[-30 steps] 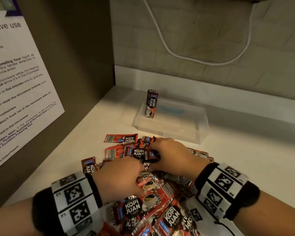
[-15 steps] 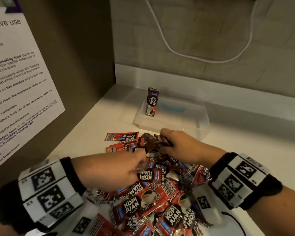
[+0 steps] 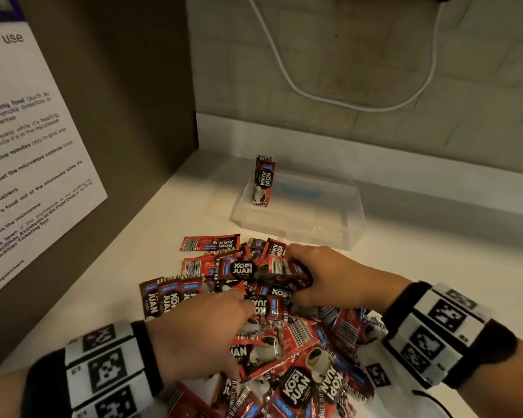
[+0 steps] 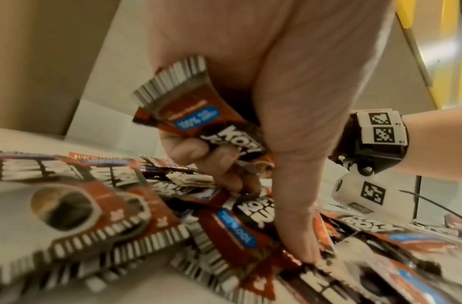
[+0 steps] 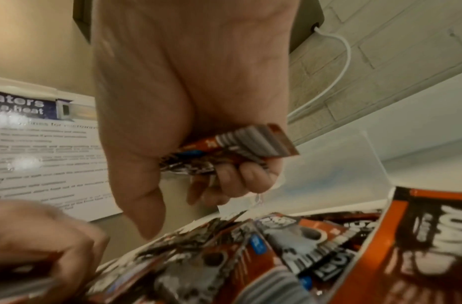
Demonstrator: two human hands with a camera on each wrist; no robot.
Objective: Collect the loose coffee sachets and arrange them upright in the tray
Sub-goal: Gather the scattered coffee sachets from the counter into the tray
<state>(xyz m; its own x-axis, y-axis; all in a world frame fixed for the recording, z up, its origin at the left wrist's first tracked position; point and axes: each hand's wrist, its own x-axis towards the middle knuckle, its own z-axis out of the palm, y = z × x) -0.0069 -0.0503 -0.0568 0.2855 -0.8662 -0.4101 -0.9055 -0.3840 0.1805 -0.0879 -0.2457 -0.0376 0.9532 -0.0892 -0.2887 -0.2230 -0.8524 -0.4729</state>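
A heap of red-and-black coffee sachets (image 3: 287, 342) lies on the white counter in front of me. Behind it stands a clear plastic tray (image 3: 329, 233) with one sachet (image 3: 263, 181) upright at its left end. My left hand (image 3: 212, 327) sits on the heap; in the left wrist view its fingers curl round a sachet (image 4: 196, 111) while the thumb presses into the pile. My right hand (image 3: 320, 279) hovers at the heap's far side, its fingers (image 5: 240, 176) curled round a sachet or two (image 5: 250, 144).
A brown side panel (image 3: 127, 116) with a printed notice (image 3: 21, 164) walls off the left. A tiled wall with a hanging white cable (image 3: 344, 95) closes the back. Bare white counter (image 3: 450, 260) lies to the right of the tray and heap.
Both hands have kept sorting through the heap. The left hand swung leftward and back onto the pile with a sachet in its fingers; the right hand moved toward the heap's far edge.
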